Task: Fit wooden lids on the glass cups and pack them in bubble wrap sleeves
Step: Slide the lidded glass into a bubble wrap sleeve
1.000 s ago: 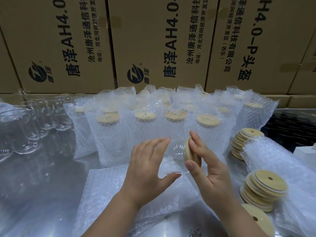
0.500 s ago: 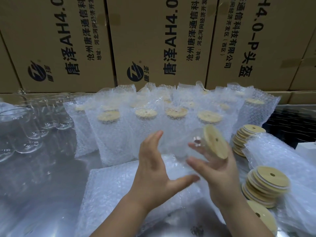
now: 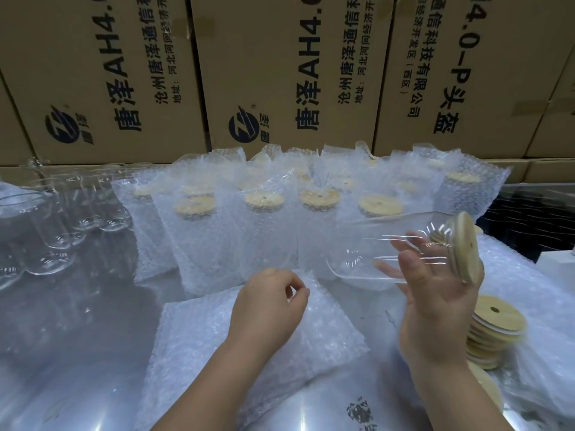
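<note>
**Above the shiny worktop (image 3: 77, 353), the right grip (image 3: 435, 303) holds a clear glass cup (image 3: 373, 244) on its side**

Over the near right of the worktop, the right grip, a bare hand, is closed loosely round the cup. The thumb lies across the near wall and the fingers are behind, seen through the glass. The cup hangs clear of the worktop, base to the left and mouth to the right. A round wooden lid (image 3: 466, 247) with a small hole sits fitted on the mouth.

Lower and to the left, the left grip (image 3: 267, 309) has its fingers curled at the top edge of a flat bubble wrap sleeve (image 3: 217, 343) lying on the worktop. Whether it has hold of the sleeve I cannot tell.

Just right of the right wrist stands a stack of wooden lids (image 3: 494, 325). Behind both hands, a row of lidded cups in bubble wrap sleeves (image 3: 264, 231) stands upright. Bare glass cups (image 3: 53, 231) cluster at the far left. Brown printed cardboard boxes (image 3: 280, 73) wall in the back.
</note>
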